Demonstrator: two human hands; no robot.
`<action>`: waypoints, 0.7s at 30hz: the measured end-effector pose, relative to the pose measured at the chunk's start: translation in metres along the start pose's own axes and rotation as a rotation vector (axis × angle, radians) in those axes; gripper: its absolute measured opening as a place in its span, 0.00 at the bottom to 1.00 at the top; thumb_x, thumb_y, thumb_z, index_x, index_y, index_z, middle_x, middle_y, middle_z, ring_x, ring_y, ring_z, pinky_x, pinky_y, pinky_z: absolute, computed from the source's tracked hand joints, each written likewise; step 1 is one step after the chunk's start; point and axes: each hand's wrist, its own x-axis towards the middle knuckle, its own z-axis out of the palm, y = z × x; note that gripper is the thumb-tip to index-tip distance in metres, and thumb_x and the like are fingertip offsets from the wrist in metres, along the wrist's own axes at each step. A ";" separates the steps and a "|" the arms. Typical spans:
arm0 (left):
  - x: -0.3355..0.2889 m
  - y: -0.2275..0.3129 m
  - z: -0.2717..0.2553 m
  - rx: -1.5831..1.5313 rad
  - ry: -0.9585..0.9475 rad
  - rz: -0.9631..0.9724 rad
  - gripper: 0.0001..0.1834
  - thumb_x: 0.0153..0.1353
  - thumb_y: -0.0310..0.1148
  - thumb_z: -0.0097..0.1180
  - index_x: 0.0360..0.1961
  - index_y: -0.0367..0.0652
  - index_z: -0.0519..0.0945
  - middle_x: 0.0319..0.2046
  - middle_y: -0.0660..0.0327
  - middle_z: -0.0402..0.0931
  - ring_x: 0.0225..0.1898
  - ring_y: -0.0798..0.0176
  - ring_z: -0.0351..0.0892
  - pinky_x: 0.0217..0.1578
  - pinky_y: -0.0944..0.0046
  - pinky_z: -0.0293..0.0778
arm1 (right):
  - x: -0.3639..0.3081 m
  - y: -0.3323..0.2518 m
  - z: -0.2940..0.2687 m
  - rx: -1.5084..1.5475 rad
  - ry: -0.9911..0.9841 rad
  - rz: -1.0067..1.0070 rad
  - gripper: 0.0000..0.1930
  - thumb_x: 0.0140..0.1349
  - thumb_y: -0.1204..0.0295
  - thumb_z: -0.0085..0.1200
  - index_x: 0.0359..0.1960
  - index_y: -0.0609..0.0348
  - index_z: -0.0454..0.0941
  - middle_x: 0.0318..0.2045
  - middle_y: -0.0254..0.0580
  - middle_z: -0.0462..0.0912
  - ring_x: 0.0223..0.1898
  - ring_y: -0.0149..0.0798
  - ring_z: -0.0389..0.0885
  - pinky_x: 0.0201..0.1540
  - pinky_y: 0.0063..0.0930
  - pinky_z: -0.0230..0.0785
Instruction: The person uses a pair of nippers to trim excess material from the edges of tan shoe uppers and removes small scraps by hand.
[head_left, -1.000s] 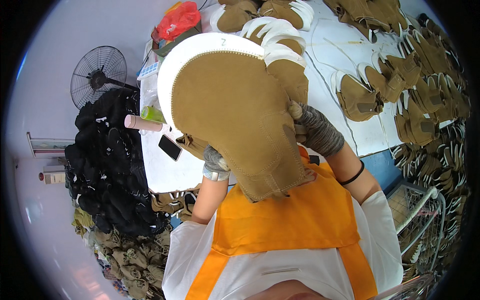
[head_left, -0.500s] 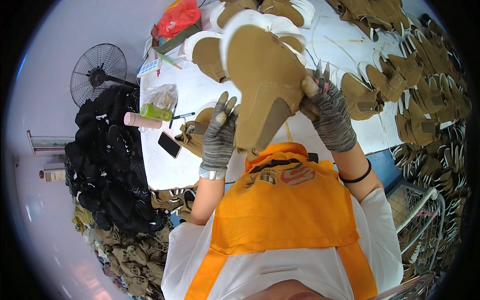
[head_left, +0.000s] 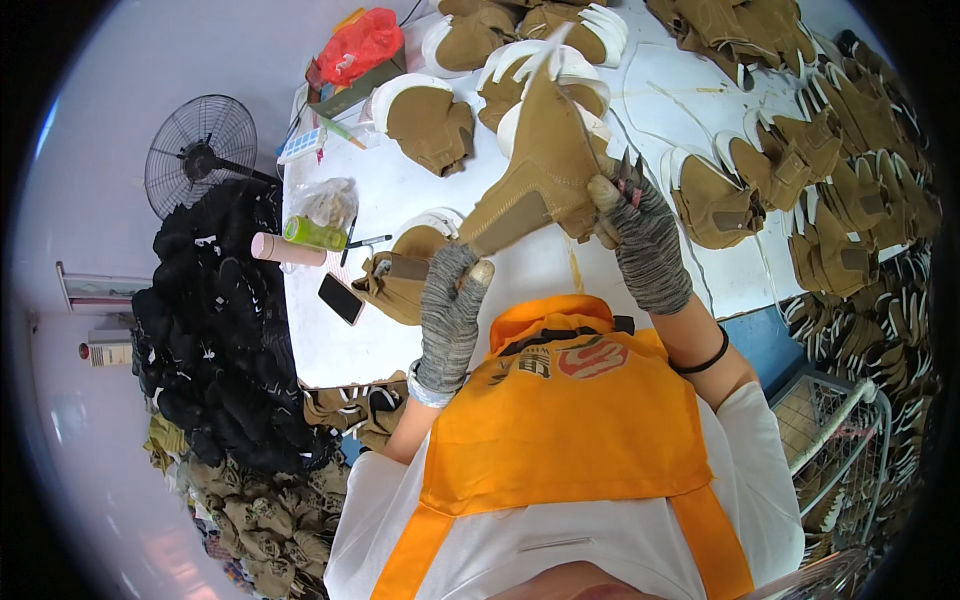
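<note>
Tan suede boot upper with white lining held above the white table near its front edge — left hand and right hand both gripping its edges — probably light, floppy, best pinched at seams.

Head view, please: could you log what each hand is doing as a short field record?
left hand: gloved, grips the lower end of the tan upper
right hand: gloved, grip on the upper's right edge
upper: lifted above the white table
near left hand: another tan piece, phone
right of table: rows of tan uppers
</note>
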 end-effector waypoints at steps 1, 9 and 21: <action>-0.001 0.004 -0.001 0.026 -0.010 0.010 0.19 0.64 0.35 0.56 0.53 0.37 0.74 0.47 0.57 0.75 0.49 0.64 0.72 0.52 0.66 0.66 | -0.001 0.002 0.000 -0.005 0.004 0.010 0.20 0.62 0.62 0.59 0.52 0.56 0.76 0.29 0.23 0.75 0.27 0.18 0.68 0.28 0.11 0.61; 0.001 0.025 0.002 -0.051 -0.026 -0.056 0.20 0.62 0.33 0.59 0.52 0.36 0.73 0.38 0.61 0.76 0.40 0.69 0.71 0.46 0.70 0.68 | -0.005 -0.001 0.003 -0.180 -0.008 0.025 0.22 0.62 0.59 0.59 0.54 0.56 0.76 0.31 0.26 0.77 0.28 0.19 0.68 0.31 0.13 0.64; 0.003 0.050 0.002 -0.289 -0.084 -0.109 0.24 0.58 0.29 0.62 0.54 0.35 0.72 0.46 0.60 0.75 0.47 0.70 0.71 0.50 0.70 0.67 | -0.003 -0.004 -0.001 -0.326 -0.045 0.099 0.23 0.64 0.58 0.55 0.58 0.55 0.73 0.35 0.31 0.78 0.31 0.20 0.69 0.35 0.15 0.66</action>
